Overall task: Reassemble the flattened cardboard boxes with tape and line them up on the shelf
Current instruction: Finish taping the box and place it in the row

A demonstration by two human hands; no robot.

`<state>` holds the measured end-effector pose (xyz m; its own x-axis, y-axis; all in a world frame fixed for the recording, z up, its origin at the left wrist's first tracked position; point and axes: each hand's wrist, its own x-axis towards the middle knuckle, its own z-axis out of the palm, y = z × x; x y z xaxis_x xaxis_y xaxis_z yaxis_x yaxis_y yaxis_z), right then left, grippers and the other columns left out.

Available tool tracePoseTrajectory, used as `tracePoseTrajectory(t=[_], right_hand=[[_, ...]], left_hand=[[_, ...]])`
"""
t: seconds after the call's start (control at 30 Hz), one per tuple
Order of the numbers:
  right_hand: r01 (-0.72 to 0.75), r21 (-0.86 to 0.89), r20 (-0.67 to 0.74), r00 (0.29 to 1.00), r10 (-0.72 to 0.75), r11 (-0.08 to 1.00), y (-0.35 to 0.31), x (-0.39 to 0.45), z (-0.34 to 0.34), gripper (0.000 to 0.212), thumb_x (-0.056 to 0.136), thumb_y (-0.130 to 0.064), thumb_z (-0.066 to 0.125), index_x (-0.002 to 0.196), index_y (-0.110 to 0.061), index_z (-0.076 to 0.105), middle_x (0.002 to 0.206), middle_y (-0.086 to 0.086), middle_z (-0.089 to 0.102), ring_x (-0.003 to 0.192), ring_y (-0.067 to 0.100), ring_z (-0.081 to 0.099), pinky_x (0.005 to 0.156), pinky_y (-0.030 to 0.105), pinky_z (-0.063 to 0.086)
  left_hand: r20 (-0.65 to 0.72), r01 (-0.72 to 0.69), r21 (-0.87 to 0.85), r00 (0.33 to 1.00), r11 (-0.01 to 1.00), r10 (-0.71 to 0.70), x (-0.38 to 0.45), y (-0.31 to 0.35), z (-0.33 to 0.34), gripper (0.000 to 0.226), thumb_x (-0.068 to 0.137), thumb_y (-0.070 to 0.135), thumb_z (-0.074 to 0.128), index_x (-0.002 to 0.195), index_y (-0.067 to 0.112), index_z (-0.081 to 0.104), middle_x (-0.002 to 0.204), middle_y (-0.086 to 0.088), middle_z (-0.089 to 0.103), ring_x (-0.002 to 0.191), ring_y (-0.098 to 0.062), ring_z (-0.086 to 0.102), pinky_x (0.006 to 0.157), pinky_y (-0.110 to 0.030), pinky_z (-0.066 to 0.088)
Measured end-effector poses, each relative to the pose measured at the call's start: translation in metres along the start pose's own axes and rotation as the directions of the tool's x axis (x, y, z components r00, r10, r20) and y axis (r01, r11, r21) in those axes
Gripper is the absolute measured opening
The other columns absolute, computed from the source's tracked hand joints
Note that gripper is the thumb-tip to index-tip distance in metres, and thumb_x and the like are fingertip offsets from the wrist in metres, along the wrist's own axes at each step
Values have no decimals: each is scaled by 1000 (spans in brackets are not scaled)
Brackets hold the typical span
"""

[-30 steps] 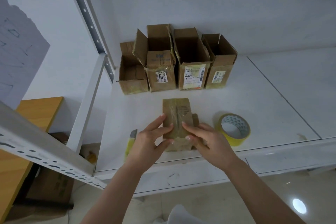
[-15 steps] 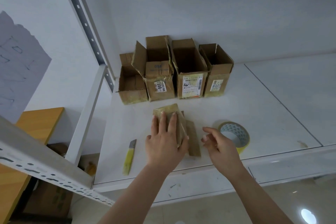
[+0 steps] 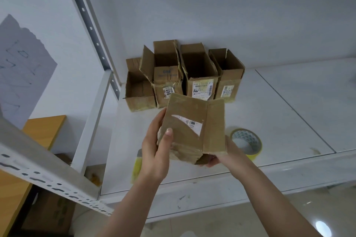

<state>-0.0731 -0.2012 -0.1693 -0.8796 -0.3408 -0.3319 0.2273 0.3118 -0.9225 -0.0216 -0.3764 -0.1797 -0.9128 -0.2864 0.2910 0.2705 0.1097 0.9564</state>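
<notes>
Left hand (image 3: 154,152): thumb across the front face, fingers curled behind, gripping the flattened box (image 3: 194,129) at frame centre. Right hand (image 3: 221,155) grips its lower right corner from beneath. Box raised above the shelf (image 3: 269,113), long axis near vertical, torn label facing camera. Tape roll (image 3: 248,142) lower right; four assembled boxes (image 3: 200,75) lined up behind.

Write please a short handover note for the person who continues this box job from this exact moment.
Left hand grips the left edge of the flattened box, thumb on its face. Right hand holds it from below at the right corner. The box is lifted above the shelf.
Done: four open boxes stand in a row at the back.
Left: open and tape this box, then add it to the row. Tape roll lies to the right; a yellow knife is partly hidden behind the left wrist.
</notes>
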Motion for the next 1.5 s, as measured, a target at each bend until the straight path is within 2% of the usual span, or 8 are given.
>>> tracePoseTrajectory(t=[0.23,0.43,0.67,0.77,0.93,1.1,1.23,1.5], right_hand=[[53,17,-142,989,-50,998,-3,3,0,40,87,-14,66,122,-26,51,89,2,73,73,15,71,62,33,60],[293,-695,-91,870,-484,657,-11,1,7,54,85,-4,55,135,-24,55,145,1,34,132,23,26,106,33,31],[516,-313,-61,827,-559,797,-24,-14,10,18,67,-20,53,65,-20,71,96,-9,67,114,4,46,96,25,33],[515,-365,27,839,-544,776,-23,-15,20,22,69,-25,53,65,-21,74,96,-13,68,119,5,43,101,28,30],[347,-309,-357,821,-446,886,-26,-4,12,35,85,-30,73,115,-29,54,110,-16,54,102,0,53,81,21,47],[118,-245,-250,951,-180,962,-21,3,13,20,91,-33,63,87,-14,69,71,-2,70,70,16,67,65,31,45],[160,-149,-364,909,-204,976,-30,-2,0,21,97,-11,54,78,-10,64,60,-1,71,54,20,71,49,24,53],[82,-554,-452,806,-382,829,-45,-1,-21,28,95,-24,57,69,-14,52,55,-2,62,50,10,67,56,32,49]], left_hand=[[-1,47,-17,999,999,-47,3,-6,-12,46,90,51,43,134,41,52,129,13,61,119,-10,58,92,-28,52],[-74,135,-65,987,989,-140,17,-4,-14,40,91,45,43,129,45,54,117,24,63,110,-1,60,83,-18,53],[-252,253,-186,922,949,-295,33,1,-21,30,99,36,39,108,56,59,98,32,65,93,7,62,70,-14,51],[-261,257,-221,914,941,-311,37,8,-16,32,101,31,39,106,56,58,89,35,64,86,12,61,60,-8,50],[-206,208,-251,943,945,-263,40,7,-23,32,88,41,41,106,58,62,103,28,65,100,-2,63,74,-19,53],[-98,205,-292,965,934,-242,38,2,-21,31,90,37,47,113,50,64,112,18,66,113,-17,60,92,-36,52],[-93,268,-76,957,960,-274,44,-3,-34,22,100,30,51,118,32,63,107,22,66,108,-1,59,98,-34,48],[141,24,573,982,819,-128,85,18,-24,67,71,89,38,97,33,65,84,26,63,83,9,60,72,-19,43]])
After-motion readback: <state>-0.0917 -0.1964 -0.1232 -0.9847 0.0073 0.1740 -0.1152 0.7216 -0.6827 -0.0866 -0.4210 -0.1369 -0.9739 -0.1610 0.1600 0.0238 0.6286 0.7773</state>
